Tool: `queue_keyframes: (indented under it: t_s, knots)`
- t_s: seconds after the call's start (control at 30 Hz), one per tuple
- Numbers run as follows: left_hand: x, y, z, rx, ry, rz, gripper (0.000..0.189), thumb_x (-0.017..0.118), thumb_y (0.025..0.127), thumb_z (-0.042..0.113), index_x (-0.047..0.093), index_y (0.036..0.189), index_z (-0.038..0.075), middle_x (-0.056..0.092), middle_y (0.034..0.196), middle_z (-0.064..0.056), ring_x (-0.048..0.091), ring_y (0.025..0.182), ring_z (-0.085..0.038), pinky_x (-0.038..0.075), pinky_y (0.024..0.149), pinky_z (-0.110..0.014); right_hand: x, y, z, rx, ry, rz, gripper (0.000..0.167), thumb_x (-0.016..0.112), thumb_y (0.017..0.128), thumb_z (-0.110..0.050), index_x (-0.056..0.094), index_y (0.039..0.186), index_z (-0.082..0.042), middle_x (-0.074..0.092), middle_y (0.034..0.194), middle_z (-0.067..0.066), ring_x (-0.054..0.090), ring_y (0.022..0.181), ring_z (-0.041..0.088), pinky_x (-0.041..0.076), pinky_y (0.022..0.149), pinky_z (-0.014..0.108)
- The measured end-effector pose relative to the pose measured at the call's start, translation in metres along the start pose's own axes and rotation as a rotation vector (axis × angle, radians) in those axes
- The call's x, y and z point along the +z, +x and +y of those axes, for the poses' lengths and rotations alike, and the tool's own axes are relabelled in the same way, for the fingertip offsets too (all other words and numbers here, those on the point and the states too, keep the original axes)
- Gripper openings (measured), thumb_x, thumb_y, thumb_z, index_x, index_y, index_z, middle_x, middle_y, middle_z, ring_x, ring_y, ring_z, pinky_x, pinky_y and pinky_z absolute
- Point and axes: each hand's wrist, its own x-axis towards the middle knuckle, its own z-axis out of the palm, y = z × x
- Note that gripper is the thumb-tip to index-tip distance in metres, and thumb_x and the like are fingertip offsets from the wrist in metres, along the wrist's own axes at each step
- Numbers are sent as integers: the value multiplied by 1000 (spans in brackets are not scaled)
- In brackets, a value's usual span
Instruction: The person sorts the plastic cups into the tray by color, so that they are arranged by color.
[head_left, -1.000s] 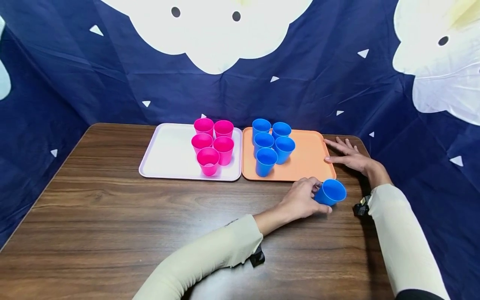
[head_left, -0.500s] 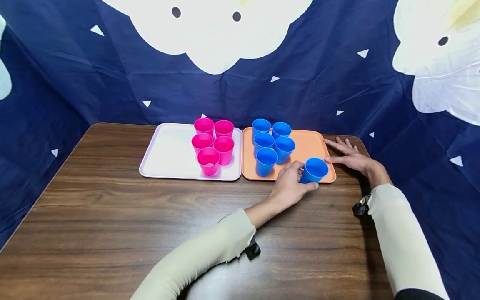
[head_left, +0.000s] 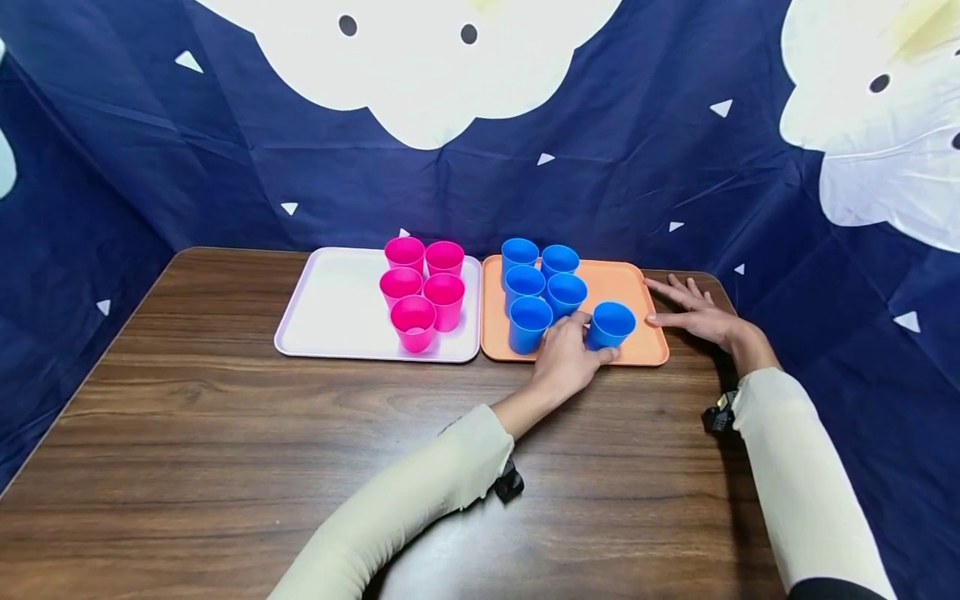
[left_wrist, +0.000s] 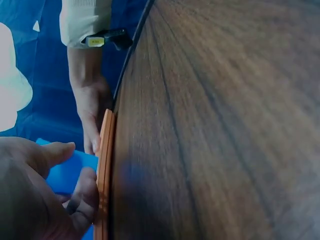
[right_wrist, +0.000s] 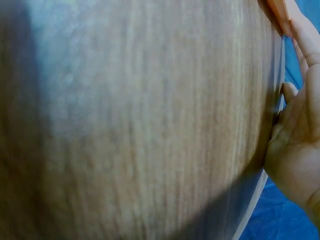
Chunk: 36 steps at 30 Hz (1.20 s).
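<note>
My left hand (head_left: 567, 357) grips a blue cup (head_left: 612, 325) by its left side, upright over the front part of the orange tray (head_left: 643, 346). In the left wrist view the thumb and fingers curl about that blue cup (left_wrist: 67, 172). Whether its base touches the tray is hard to tell. Several other blue cups (head_left: 529, 323) stand close together on the tray's left half, just beyond my left hand. With fingers spread, my right hand (head_left: 697, 312) rests at the tray's right edge, thumb and fingertips touching the rim; it holds nothing.
A pale lilac tray (head_left: 330, 304) lies against the orange tray's left side, with several pink cups (head_left: 413, 323) on its right half. Both trays sit near the back edge of the wooden table (head_left: 247, 450). A dark blue printed cloth (head_left: 360, 183) hangs behind.
The left hand has carried the blue cup from the table in front of the tray's right corner, away and leftward, over the orange tray. My right hand stays in place.
</note>
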Motion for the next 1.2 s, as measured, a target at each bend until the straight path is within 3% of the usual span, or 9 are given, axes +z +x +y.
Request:
queue_keyframes:
  t_s: [0.2,0.5,0.73,1.03,1.2]
  knots:
    - [-15,-7,11,-35,67,-56,64,92,97,41,69,150,12,80,136,-7,75,128,-25,63,108,-46,1,-2,-5,9,11,1,90,68,113,-42,14,183,-29,-27,186,18,-39,167,50,-30,128,78]
    - [-24,-15,11,-17,99,-124,75,92,96,39,62,159,13,73,152,-9,68,144,-28,60,117,-48,0,-3,-1,11,2,8,91,69,112,-43,14,183,-29,-27,186,19,-38,168,51,-30,128,78]
    - [-33,-27,12,70,194,-141,73,92,96,40,64,158,15,74,149,-6,69,139,-26,62,110,-48,-2,-4,2,27,1,4,94,70,110,-52,13,183,-34,-27,187,15,-37,168,49,-28,129,78]
    - [-53,-47,16,143,223,-202,69,91,98,34,65,157,10,68,159,-6,68,144,-24,62,114,-47,0,-3,-2,37,19,-3,93,71,110,-54,14,182,-38,-28,187,12,-37,169,48,-28,130,78]
    - [-63,-56,16,202,276,-242,65,91,98,37,69,152,9,75,147,-7,72,134,-22,58,120,-44,1,-2,-4,30,19,0,94,71,110,-52,15,182,-37,-28,187,12,-38,168,48,-29,129,78]
